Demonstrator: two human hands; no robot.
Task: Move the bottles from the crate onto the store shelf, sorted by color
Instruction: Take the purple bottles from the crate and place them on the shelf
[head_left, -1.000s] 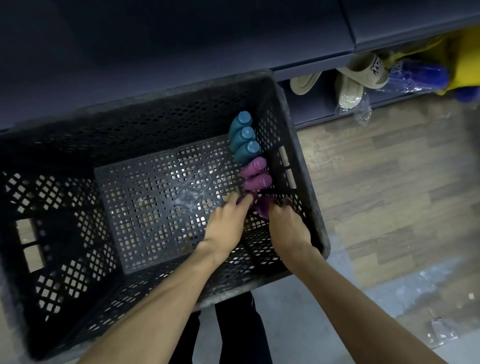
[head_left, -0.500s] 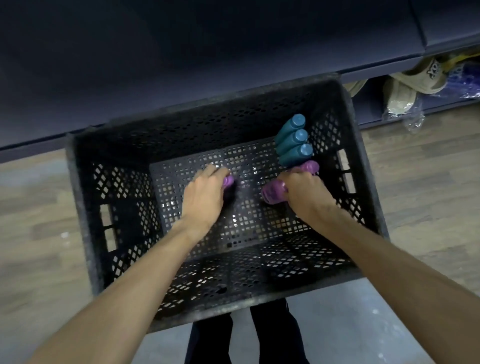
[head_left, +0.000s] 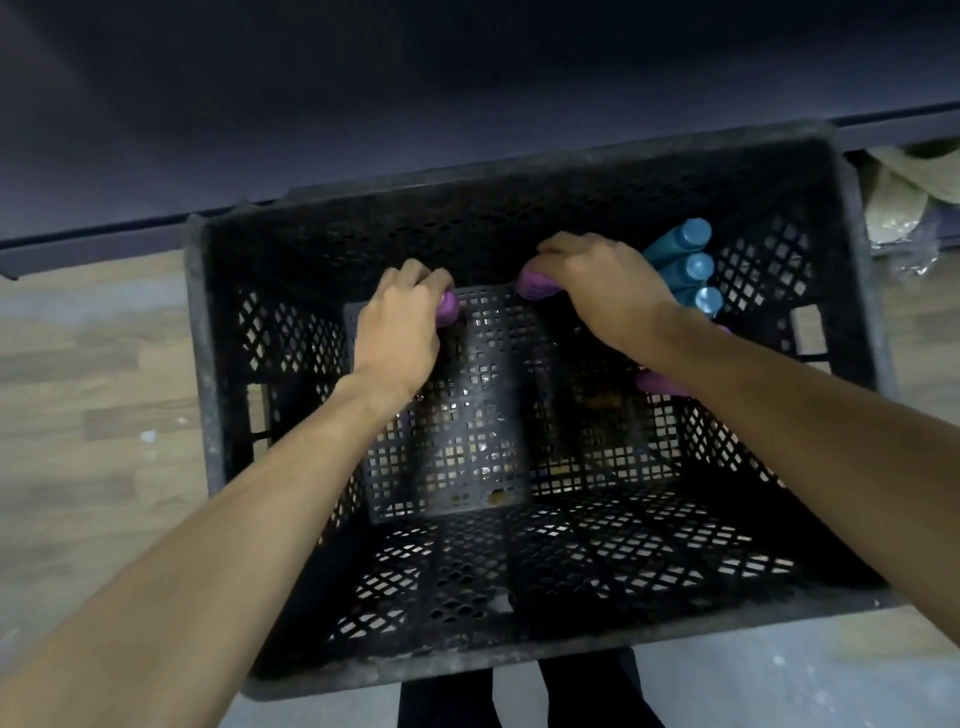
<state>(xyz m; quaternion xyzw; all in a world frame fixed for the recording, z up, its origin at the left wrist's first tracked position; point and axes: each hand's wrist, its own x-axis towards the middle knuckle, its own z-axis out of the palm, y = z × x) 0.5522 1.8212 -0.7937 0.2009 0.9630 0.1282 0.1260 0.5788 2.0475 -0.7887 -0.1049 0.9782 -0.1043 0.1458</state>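
Inside the black crate (head_left: 519, 670), left hand (head_left: 400, 332) and right hand (head_left: 608, 291) are each grasping a purple bottle (head_left: 448, 307), apparently lifting them out, next needing the shelf's purple spot.

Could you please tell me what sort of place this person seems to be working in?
Probably a shop aisle during restocking: a black plastic crate with teal bottles sits on wood-look flooring against a dark shelf unit.

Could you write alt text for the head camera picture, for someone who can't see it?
Seen from above, a person's left hand and right hand each grip a purple bottle inside a black crate on the floor. Three teal bottles stand by its right wall.
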